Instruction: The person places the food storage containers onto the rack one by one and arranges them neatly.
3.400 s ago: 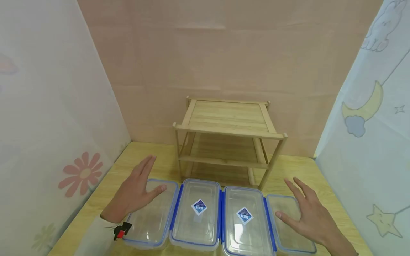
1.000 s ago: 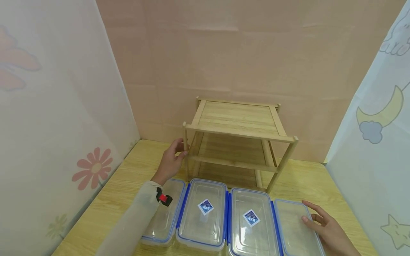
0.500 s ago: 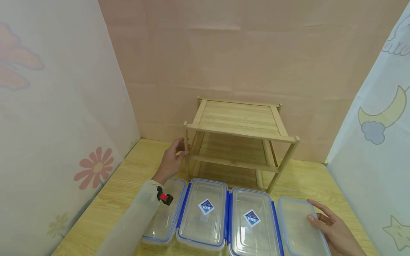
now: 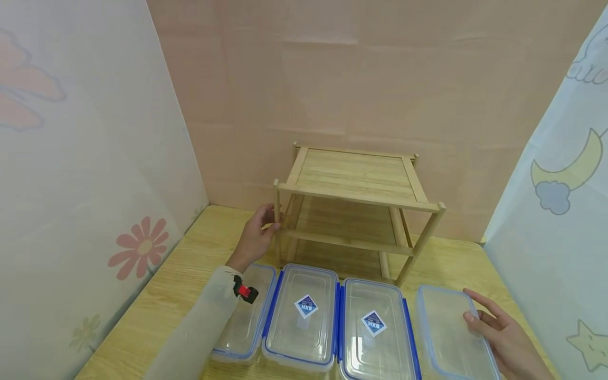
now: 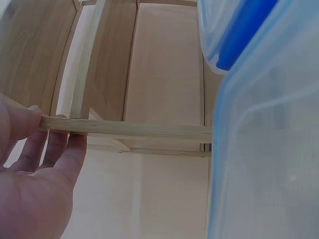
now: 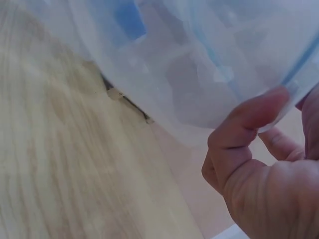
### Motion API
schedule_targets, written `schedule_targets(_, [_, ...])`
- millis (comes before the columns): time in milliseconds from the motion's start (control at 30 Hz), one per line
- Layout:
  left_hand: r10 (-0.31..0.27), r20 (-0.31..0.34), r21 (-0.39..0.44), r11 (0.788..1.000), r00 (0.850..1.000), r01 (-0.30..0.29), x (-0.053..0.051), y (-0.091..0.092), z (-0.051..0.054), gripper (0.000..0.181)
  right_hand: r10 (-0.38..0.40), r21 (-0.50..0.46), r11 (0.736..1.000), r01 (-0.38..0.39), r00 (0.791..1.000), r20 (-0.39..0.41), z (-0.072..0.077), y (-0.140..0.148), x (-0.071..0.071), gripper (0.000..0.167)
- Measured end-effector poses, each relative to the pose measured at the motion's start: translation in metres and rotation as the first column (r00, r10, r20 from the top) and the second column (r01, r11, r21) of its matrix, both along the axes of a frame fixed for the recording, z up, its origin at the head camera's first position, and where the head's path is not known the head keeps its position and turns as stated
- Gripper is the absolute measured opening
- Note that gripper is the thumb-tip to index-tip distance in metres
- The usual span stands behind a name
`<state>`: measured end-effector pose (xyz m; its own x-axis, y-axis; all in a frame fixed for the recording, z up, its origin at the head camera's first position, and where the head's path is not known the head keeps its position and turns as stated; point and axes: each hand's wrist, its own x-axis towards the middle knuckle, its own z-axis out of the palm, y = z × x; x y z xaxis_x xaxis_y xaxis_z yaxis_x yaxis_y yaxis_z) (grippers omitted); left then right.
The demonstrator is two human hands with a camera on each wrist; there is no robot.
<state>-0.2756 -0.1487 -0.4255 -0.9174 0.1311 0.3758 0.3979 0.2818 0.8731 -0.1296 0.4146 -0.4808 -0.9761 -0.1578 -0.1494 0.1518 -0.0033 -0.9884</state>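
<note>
My left hand [image 4: 253, 240] grips the front left post [image 5: 134, 129] of a pale wooden shelf rack [image 4: 356, 171]; in the left wrist view its fingers and thumb lie on either side of that post. At the right, my right hand [image 4: 504, 330] pinches the right rim of a clear plastic food container [image 4: 453, 330] with a light blue edge. The right wrist view shows this container [image 6: 174, 84] raised and tilted over the table, fingers curled at its rim. Its near end runs out of the head view.
Three more clear containers stand in a row before the rack: a left one [image 4: 244, 322] partly behind my sleeve, a middle one [image 4: 300, 338] and a right one [image 4: 380, 351], with blue clasps and labels on the latter two. Patterned cloth walls [image 4: 95, 158] flank the wooden table [image 4: 176, 253].
My left hand has reached forward to the rack's post and stays there. My right hand has taken hold of the rightmost container and moved it up and right, away from its neighbour.
</note>
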Motion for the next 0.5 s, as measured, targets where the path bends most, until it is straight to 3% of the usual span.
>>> schedule_targets(500, [-0.001, -0.034, 0.010, 1.000, 0.999, 0.002, -0.002, 0.001, -0.001, 0.044, 0.028, -0.125, 0.991, -0.038, 0.996, -0.079, 0.026, -0.011, 0.003, 0.058])
